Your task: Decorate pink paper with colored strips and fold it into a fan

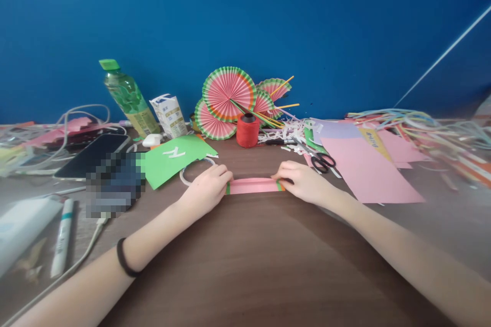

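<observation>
A narrow folded strip of pink paper [253, 185], with green and orange bands at its ends, lies across the middle of the table. My left hand [210, 184] pinches its left end. At the right end, the fingers of my right hand [297, 180] are closed on the paper too. A roll of white tape [186, 173] lies just left of my left hand, partly under a green paper sheet [172, 159]. Behind the strip stands a spool of red thread [247, 132]. Black-handled scissors [322, 162] rest beyond my right hand.
Round pleated paper fans [229, 93] lean on the blue wall. A green bottle [130, 97] and a drink carton [169, 115] stand back left. Pink sheets [368, 168] lie right, near paper scraps. A phone [94, 156], a marker [62, 237] and a cable [90, 248] occupy the left.
</observation>
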Motion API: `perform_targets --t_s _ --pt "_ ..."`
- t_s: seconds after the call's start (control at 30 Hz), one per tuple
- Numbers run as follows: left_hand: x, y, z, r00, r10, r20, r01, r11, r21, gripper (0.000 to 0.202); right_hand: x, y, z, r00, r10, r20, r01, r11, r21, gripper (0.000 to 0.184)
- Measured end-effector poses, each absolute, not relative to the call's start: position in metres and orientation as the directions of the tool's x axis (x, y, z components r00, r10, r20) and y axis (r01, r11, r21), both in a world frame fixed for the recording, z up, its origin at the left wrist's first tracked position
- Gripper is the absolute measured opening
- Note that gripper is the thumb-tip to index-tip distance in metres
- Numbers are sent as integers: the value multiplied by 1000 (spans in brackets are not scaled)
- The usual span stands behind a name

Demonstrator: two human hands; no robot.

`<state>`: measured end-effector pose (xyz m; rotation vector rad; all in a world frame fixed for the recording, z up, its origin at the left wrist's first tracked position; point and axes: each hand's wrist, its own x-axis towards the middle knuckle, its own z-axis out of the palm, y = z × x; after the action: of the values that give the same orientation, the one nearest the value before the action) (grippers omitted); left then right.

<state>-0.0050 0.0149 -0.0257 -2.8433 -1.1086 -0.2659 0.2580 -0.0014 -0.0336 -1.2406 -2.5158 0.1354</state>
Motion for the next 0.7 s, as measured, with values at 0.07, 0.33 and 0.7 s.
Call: perform_targets --t_s 0.07,0.33,0.7 --pt "-2 11 -23 739 654 162 673 -731 -115 21 258 -2 -35 -575 781 242 766 618 -175 26" --pt "7 -5 -5 748 662 45 648 -714 -265 24 251 -9 -31 -620 762 184 784 605 137 18" --pt "9 -12 -7 754 656 44 637 -712 -297 20 244 -22 -32 -639 735 227 765 578 285 22"
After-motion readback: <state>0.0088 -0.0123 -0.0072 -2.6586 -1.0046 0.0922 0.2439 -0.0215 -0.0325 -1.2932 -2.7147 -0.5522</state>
